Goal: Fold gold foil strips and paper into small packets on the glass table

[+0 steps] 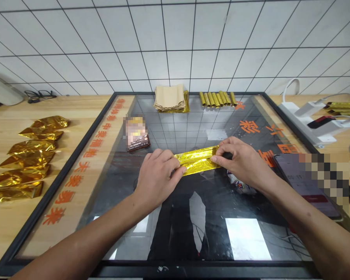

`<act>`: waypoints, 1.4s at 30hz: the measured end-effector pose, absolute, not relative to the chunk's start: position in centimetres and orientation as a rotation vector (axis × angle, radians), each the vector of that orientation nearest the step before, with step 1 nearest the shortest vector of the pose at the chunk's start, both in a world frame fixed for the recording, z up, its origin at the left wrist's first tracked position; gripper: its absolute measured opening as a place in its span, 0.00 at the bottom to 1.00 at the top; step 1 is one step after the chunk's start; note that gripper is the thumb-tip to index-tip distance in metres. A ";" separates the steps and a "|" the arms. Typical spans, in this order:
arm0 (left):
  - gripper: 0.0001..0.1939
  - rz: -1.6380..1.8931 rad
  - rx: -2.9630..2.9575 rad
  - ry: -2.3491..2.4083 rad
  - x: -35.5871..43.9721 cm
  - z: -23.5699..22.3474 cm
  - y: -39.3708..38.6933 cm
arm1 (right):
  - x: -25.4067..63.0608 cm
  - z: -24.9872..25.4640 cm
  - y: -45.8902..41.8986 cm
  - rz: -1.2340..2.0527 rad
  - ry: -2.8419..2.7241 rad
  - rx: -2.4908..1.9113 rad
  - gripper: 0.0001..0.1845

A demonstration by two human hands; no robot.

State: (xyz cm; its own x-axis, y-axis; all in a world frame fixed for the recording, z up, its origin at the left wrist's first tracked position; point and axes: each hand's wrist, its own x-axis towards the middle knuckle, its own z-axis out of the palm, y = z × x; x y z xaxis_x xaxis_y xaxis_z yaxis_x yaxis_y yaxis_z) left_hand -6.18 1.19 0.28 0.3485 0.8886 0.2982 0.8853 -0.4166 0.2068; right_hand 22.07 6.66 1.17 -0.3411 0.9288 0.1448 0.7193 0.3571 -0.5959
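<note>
A strip of shiny gold foil paper [198, 160] lies flat on the glass top, with a crease or fold running along its length. My left hand [160, 175] pinches its left end between thumb and curled fingers. At the other end, my right hand [236, 157] grips the strip, thumb in front and fingers bent behind. A crumpled, printed wrapper [240, 184] sits partly hidden under my right wrist. Toward the back edge of the glass rest a stack of brown paper sheets [169, 97] and a row of several rolled gold tubes [217, 99].
Folded gold foil pieces [29, 155] line the wooden surface at left. A small box [137, 134] stands on the glass [175, 233]. To the right are a phone [306, 182] and a white power strip [306, 122] with cables. A tiled wall [177, 35] closes off the back.
</note>
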 end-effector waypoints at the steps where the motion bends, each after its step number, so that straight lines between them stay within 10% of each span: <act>1: 0.14 0.577 2.519 1.722 -6.2 0.2 1.3 | 22.0 1.2 6.7 0.592 -2.164 -1.433 0.11; 42: 0.22 0.250 3.006 1.196 -5.7 -0.7 1.1 | 21.3 1.4 5.9 0.188 -2.221 -1.343 0.08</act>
